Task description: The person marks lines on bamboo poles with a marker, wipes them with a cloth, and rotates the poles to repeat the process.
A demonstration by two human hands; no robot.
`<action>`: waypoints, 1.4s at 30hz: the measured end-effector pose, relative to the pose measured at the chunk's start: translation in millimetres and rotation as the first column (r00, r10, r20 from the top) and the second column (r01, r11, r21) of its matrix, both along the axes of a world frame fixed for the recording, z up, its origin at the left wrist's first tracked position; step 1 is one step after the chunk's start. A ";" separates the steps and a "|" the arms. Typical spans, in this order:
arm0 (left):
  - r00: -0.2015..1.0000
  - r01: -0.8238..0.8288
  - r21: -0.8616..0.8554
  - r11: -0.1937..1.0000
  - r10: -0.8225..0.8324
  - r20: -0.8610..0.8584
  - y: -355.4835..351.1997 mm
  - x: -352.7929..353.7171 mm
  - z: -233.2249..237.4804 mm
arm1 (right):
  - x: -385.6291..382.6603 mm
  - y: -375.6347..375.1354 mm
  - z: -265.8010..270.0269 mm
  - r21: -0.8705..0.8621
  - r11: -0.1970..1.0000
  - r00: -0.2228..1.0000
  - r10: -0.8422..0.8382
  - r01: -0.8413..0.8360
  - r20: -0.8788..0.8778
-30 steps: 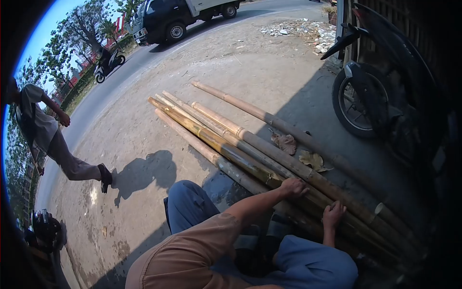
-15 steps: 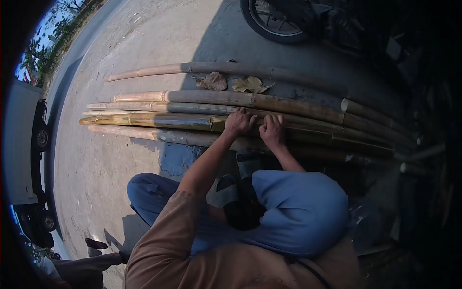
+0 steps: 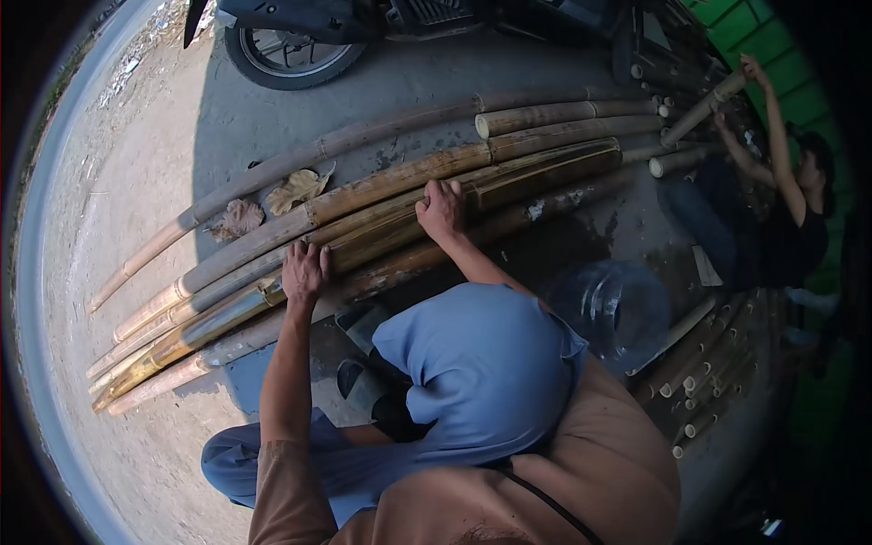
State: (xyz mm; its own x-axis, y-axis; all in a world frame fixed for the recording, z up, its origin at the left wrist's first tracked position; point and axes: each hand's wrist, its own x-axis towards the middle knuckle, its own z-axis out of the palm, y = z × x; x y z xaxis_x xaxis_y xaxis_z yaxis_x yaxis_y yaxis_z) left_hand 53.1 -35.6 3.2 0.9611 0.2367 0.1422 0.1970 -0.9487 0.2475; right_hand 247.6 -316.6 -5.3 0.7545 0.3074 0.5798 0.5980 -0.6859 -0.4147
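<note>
Long bamboo poles lie side by side on the ground in front of my knees. My left hand [image 3: 305, 271] rests with curled fingers on a split, hollow-looking bamboo pole [image 3: 381, 238], near its middle. Further right, my right hand [image 3: 442, 209] is closed over the upper edge of the same pole. A brown bamboo pole [image 3: 400, 183] lies just beyond both hands, and a stained pole [image 3: 500, 227] lies on the near side. The undersides of my fingers are hidden.
A motorcycle wheel [image 3: 292, 56] stands beyond the poles. Dry leaves [image 3: 298, 191] lie between poles. At the right, another person [image 3: 792, 213] holds a bamboo piece [image 3: 704, 111]. A clear plastic bottle [image 3: 618, 313] and stacked bamboo [image 3: 699, 386] are right of my knee.
The view has turned to the right, bringing the other person, the bottle and the stacked bamboo into sight. My hands are now farther apart along the pole.
</note>
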 end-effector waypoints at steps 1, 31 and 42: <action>0.999 0.002 -0.073 0.997 -0.005 -0.041 6.7 4.5 -0.9 | -19.9 25.6 0.2 0.019 0.997 0.996 0.077 -0.077 -0.038; 0.982 0.169 0.054 0.984 -0.173 0.076 17.7 -3.1 -47.6 | -20.1 -11.3 0.1 -0.048 0.996 0.937 -0.083 0.071 -0.339; 0.951 0.297 -0.031 0.954 -0.292 0.102 42.0 10.7 -64.7 | -65.3 71.8 -18.8 -0.072 0.980 0.942 0.159 -0.188 -0.296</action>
